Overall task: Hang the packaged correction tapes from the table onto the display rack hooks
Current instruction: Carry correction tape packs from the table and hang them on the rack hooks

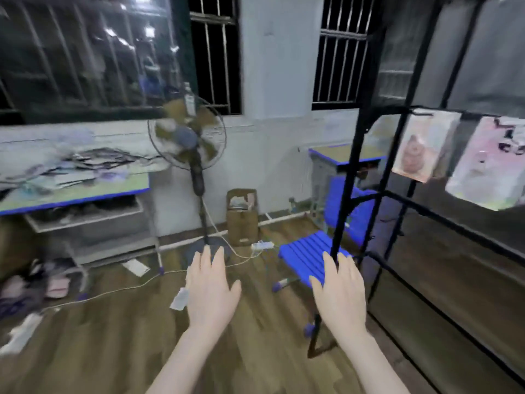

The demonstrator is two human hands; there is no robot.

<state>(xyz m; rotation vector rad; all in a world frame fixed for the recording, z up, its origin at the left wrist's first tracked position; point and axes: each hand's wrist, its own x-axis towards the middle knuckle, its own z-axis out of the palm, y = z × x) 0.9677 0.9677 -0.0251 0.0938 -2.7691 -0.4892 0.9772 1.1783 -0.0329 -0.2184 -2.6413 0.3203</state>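
Observation:
My left hand point(210, 288) and my right hand point(339, 290) are both held out in front of me, fingers straight, holding nothing. The black display rack point(389, 194) stands to the right; my right hand is just left of its front post. Two packaged items hang high on the rack: a package with a brown figure point(423, 146) and a pink-and-white package point(488, 163). The table point(74, 191) at the left carries a blurred heap of packages and cords. The whole view is smeared by motion.
A standing fan point(187, 137) is straight ahead, its cord trailing over the wooden floor. A blue chair point(306, 257) sits beside the rack. A cardboard box point(241, 214) leans at the wall, and a second desk point(343, 155) stands behind the chair. Scraps of paper and slippers lie on the floor at the left.

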